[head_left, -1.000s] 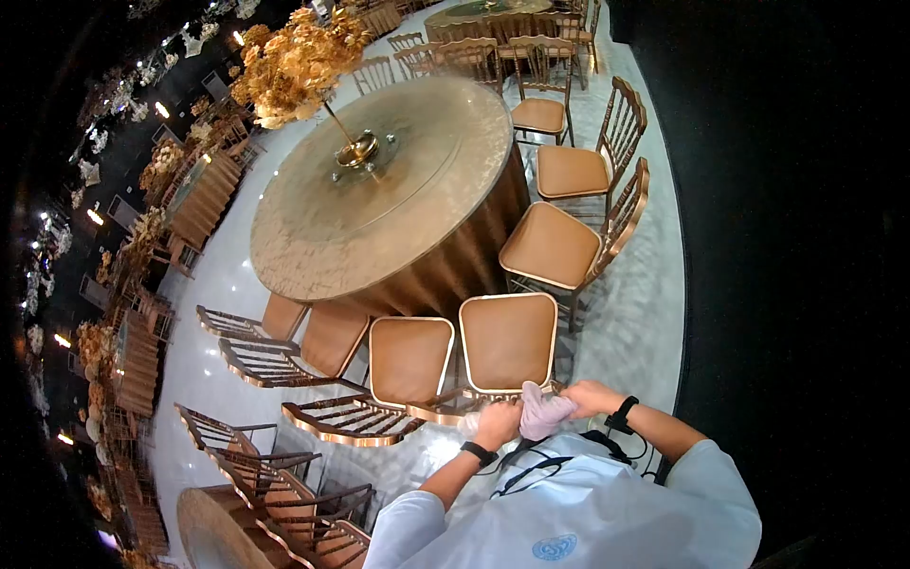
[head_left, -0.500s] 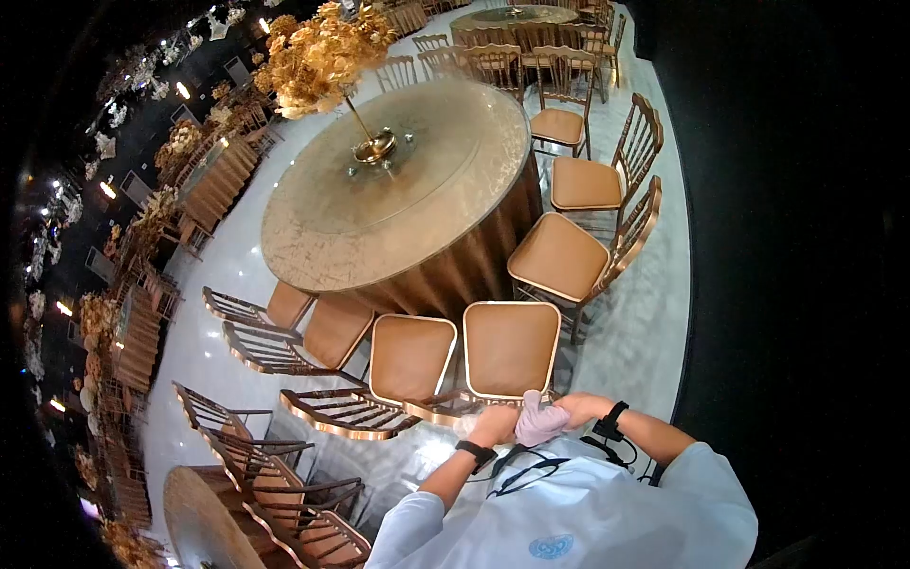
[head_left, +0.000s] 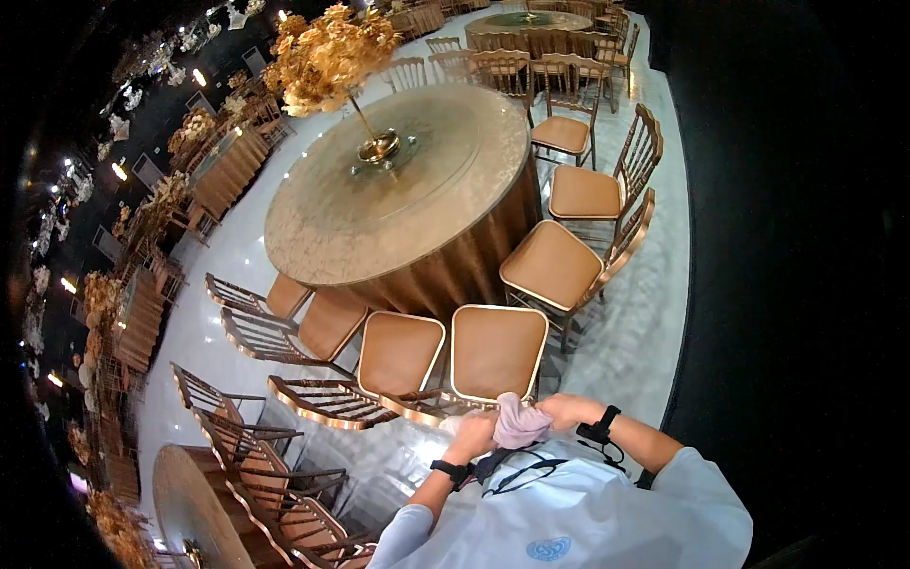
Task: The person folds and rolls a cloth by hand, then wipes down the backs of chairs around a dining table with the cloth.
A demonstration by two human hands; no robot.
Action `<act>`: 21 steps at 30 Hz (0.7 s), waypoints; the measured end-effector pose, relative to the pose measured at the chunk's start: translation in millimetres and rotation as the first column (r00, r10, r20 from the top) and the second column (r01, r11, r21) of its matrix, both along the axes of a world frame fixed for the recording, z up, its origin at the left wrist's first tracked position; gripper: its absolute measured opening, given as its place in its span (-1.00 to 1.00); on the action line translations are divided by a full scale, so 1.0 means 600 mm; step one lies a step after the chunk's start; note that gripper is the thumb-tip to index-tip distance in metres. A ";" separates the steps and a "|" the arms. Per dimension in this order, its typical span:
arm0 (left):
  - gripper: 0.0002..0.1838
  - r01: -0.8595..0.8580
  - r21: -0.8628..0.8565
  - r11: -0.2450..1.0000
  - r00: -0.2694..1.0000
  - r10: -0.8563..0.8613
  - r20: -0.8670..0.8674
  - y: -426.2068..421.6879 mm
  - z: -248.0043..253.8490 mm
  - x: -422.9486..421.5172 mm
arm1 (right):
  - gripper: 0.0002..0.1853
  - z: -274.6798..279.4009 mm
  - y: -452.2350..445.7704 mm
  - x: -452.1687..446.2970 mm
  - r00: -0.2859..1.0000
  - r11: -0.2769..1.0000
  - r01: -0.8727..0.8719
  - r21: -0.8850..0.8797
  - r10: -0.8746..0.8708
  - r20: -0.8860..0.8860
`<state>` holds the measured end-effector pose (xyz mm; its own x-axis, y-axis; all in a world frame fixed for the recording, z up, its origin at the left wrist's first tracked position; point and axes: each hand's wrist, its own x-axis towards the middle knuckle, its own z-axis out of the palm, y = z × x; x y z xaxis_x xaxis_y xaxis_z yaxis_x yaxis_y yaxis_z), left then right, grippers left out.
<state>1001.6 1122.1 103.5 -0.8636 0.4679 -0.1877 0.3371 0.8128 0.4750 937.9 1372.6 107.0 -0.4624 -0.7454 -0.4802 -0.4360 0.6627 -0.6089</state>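
Observation:
A crumpled pale pink cloth [head_left: 520, 423] lies between my two hands at the back of the nearest chair [head_left: 499, 352]. My left hand [head_left: 473, 436] is closed at the chair's top rail, on the left of the cloth; something whitish shows beside its fingers. On the cloth's right side, my right hand [head_left: 571, 412] is closed on it. Part of the chair's back is hidden by the cloth and my hands. Another chair with a brown seat [head_left: 402, 353] stands just to the left.
A large round table [head_left: 313, 228] with a gold flower centrepiece [head_left: 332, 59] stands ahead, ringed by chairs. More chairs [head_left: 256, 465] and a second round table [head_left: 194, 503] are at lower left. A dark wall [head_left: 777, 247] runs along the right.
The view has shifted, so the large table sits slightly lower and further right. My hands and the cloth have moved a little left along the chair's back.

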 end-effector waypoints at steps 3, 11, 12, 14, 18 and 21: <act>-0.72 -0.057 0.203 0.978 0.998 0.062 -0.017 0.053 0.010 0.004 | -0.53 -0.003 0.045 -0.006 0.996 0.995 0.081 -0.060 -0.082 -0.018; -0.72 -0.158 0.294 0.942 0.987 0.164 0.007 0.179 0.004 -0.004 | -0.43 0.008 0.184 -0.016 0.950 0.934 0.310 -0.178 -0.298 0.090; -0.70 -0.175 0.296 0.939 0.985 0.164 0.060 0.189 0.011 -0.008 | -0.42 0.005 0.199 -0.016 0.948 0.920 0.317 -0.231 -0.299 0.109; -0.68 -0.191 0.358 0.914 0.981 0.165 0.103 0.212 0.025 -0.013 | -0.40 -0.001 0.222 -0.014 0.945 0.902 0.325 -0.283 -0.301 0.127; -0.64 -0.304 0.596 0.743 0.940 0.132 0.315 0.261 -0.006 -0.018 | -0.43 -0.016 0.265 -0.001 0.854 0.783 0.515 -0.348 -0.438 0.280; -0.65 -0.251 0.664 0.705 0.953 0.059 0.297 0.293 -0.025 -0.025 | -0.42 -0.035 0.295 0.017 0.794 0.683 0.608 -0.405 -0.511 0.329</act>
<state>986.7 1297.8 88.2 -0.9085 0.4112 -0.0749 0.0366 0.2570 0.9657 947.9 1549.7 85.9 -0.8117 -0.5232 -0.2596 0.0669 0.3582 -0.9312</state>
